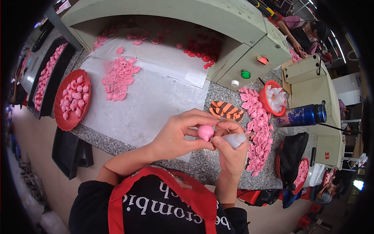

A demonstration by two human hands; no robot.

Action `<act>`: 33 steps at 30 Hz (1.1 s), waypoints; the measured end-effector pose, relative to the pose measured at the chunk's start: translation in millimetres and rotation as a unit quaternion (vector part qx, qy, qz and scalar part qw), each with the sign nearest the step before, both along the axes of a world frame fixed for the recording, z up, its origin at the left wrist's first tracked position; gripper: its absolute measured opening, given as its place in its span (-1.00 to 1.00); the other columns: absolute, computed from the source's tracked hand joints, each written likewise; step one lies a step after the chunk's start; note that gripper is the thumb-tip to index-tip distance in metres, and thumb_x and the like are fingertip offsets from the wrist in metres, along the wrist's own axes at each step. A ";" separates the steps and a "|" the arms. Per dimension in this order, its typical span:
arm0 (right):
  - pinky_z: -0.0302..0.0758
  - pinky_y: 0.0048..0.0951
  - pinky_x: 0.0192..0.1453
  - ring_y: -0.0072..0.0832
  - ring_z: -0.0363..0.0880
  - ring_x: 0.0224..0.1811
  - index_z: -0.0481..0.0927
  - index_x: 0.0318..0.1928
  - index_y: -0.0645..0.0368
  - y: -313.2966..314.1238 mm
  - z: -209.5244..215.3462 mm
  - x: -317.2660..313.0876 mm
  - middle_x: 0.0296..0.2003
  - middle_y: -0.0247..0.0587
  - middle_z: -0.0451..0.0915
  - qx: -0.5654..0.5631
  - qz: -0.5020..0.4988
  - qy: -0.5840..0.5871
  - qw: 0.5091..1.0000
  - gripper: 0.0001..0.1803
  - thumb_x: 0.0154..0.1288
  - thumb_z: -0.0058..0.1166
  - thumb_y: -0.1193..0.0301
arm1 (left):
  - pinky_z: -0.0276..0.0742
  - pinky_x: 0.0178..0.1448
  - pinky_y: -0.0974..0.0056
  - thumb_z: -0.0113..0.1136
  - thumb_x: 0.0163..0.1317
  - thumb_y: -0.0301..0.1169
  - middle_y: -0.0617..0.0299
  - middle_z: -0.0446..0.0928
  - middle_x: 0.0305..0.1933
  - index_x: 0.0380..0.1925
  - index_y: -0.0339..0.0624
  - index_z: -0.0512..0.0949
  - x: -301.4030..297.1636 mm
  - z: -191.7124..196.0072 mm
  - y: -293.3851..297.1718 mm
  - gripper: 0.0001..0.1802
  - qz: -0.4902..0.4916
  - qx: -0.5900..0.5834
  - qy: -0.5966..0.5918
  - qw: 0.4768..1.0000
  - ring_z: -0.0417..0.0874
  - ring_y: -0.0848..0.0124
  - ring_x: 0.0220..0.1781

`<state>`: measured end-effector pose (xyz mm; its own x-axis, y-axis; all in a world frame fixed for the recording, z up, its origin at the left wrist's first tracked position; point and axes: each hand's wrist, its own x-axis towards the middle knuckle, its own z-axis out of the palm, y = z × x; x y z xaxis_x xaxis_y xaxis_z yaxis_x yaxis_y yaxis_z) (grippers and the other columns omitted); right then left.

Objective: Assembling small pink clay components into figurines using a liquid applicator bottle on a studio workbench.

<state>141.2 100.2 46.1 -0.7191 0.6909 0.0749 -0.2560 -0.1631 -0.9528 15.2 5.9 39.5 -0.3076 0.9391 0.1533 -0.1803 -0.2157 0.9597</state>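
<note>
My left hand (171, 134) pinches a small glossy pink ball-shaped piece (205, 132) between thumb and fingers, over the front of the workbench. Close against it, my right hand (231, 158) is closed around a small translucent white squeeze bottle (235, 140). The fingertips of both hands meet beside the pink piece, so the bottle's tip is hard to make out. Just beyond my hands lies an orange and black striped piece (226, 110). Loose pink petal-shaped pieces (257, 136) spread along the bench to the right of my right hand.
White sheeting (152, 97) covers the bench, bearing a pink heap (119, 78). A red dish (66, 124) of pink balls stands left. Ahead is a pale machine housing (171, 11) with buttons. A red basket (266, 105), blue bottle (300, 116) and black bag (290, 160) stand right.
</note>
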 end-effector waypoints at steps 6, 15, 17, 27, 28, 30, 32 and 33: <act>0.43 -0.54 -0.34 -0.55 0.43 -0.39 0.26 -0.05 0.29 2.9 -1.1 8.1 -0.29 -0.19 0.37 0.005 -0.024 -0.022 0.999 -0.57 0.02 0.03 0.64 | 0.52 0.02 0.35 0.26 -0.13 -0.67 0.10 0.39 -0.07 -0.04 -0.32 0.39 -1.6 0.4 -2.3 -0.46 0.009 -0.011 0.028 1.000 0.49 0.34 -0.03; 0.48 -0.44 -0.16 -0.47 0.46 -0.29 0.28 -0.08 0.28 7.0 9.8 27.4 -0.28 -0.19 0.36 0.077 -0.082 -0.063 0.992 -0.62 0.05 -0.03 0.72 | 0.55 -0.05 0.38 0.26 -0.14 -0.67 0.06 0.46 -0.09 -0.08 -0.30 0.44 -1.2 0.6 -3.8 -0.50 0.067 -0.004 0.121 0.990 0.53 0.37 -0.10; 0.48 -0.46 -0.15 -0.46 0.47 -0.26 0.35 -0.12 0.28 10.4 14.2 35.3 -0.29 -0.22 0.38 0.155 -0.049 -0.133 0.978 -0.64 0.02 0.03 0.72 | 0.56 -0.06 0.38 0.25 -0.13 -0.68 0.07 0.46 -0.09 -0.08 -0.29 0.45 -1.8 0.4 -3.8 -0.50 0.070 -0.002 0.155 0.985 0.53 0.38 -0.10; 0.36 -0.64 -0.22 -0.60 0.43 -0.34 0.36 -0.07 0.25 13.5 13.3 41.2 -0.33 -0.28 0.36 0.257 -0.072 -0.211 0.940 -0.52 -0.08 0.06 0.75 | 0.56 -0.05 0.37 0.23 -0.11 -0.68 0.06 0.40 -0.02 -0.02 -0.27 0.40 -0.3 -1.3 -3.8 -0.46 0.083 -0.016 0.103 0.991 0.50 0.39 -0.07; 0.36 -0.63 -0.21 -0.59 0.44 -0.33 0.34 -0.06 0.26 13.9 11.9 42.3 -0.35 -0.28 0.38 0.235 -0.059 -0.195 0.950 -0.52 -0.07 0.08 0.73 | 0.56 -0.05 0.37 0.23 -0.10 -0.67 0.06 0.41 -0.03 -0.01 -0.27 0.39 -0.6 -1.7 -4.3 -0.46 0.077 -0.017 0.108 0.991 0.51 0.39 -0.08; 0.37 -0.63 -0.21 -0.58 0.46 -0.33 0.32 -0.05 0.26 12.4 13.5 43.2 -0.36 -0.28 0.41 0.213 -0.047 -0.179 0.959 -0.51 -0.06 0.11 0.72 | 0.56 -0.06 0.37 0.23 -0.11 -0.66 0.06 0.43 -0.05 -0.03 -0.28 0.40 -1.1 -2.2 -5.4 -0.47 0.081 -0.016 0.109 0.991 0.52 0.39 -0.09; 0.43 -0.59 -0.19 -0.54 0.50 -0.29 0.30 -0.03 0.32 9.0 21.0 41.8 -0.37 -0.23 0.47 0.156 -0.048 -0.175 0.971 -0.51 -0.04 0.09 0.72 | 0.57 -0.08 0.38 0.24 -0.11 -0.66 0.05 0.44 -0.08 -0.04 -0.28 0.41 -1.9 -3.0 -6.1 -0.48 0.086 -0.015 0.109 0.990 0.53 0.39 -0.11; 0.43 -0.59 -0.19 -0.54 0.50 -0.29 0.30 -0.03 0.32 7.5 22.6 42.0 -0.37 -0.23 0.47 0.156 -0.047 -0.175 0.971 -0.51 -0.04 0.09 0.72 | 0.57 -0.11 0.39 0.25 -0.11 -0.64 0.04 0.46 -0.10 -0.07 -0.30 0.43 -2.2 -3.1 -6.5 -0.51 0.094 -0.006 0.120 0.988 0.54 0.39 -0.14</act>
<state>183.2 107.7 68.7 -0.6730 0.7377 0.0533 0.0920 0.1550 -0.9836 13.0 -0.6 36.4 -0.4326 0.8709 0.2332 0.0959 -0.2128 0.9724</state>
